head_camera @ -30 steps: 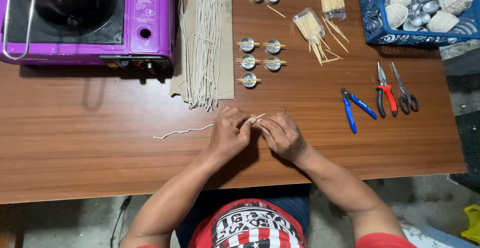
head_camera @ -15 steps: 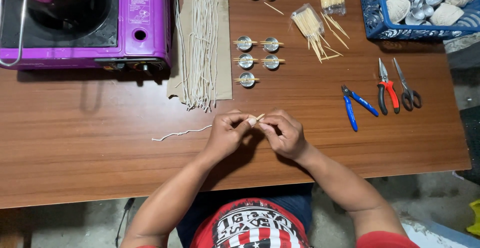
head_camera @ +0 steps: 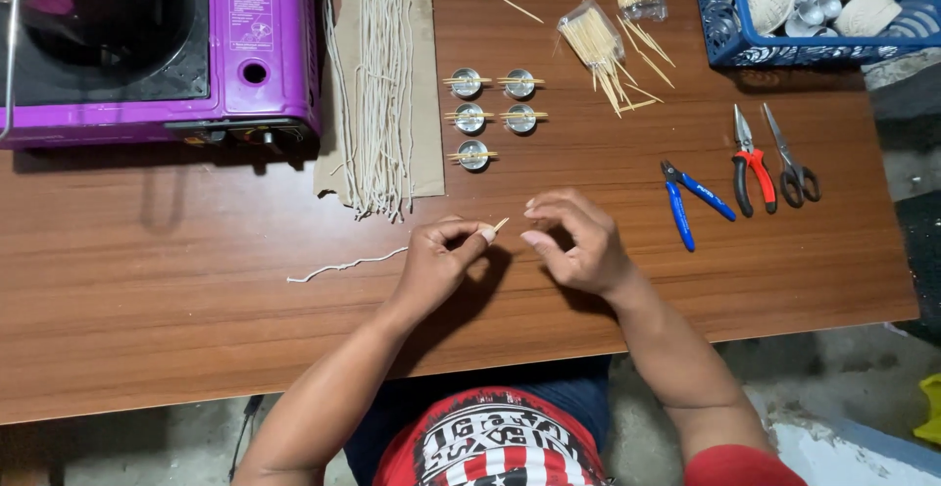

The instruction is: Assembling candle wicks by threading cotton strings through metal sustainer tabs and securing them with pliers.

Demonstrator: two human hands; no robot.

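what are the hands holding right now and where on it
The left hand pinches a thin pale wooden stick at its lower end between fingertips; the right hand is open, holding nothing.

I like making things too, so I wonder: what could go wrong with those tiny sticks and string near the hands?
The left hand pinches a thin toothpick by its end; it might snap or slip out. The white string lies loose by that hand's wrist, so a sweep of the arm could drag it off the table. The right hand sits just below the little metal cups with sticks balanced across them; a bump might knock those sticks off.
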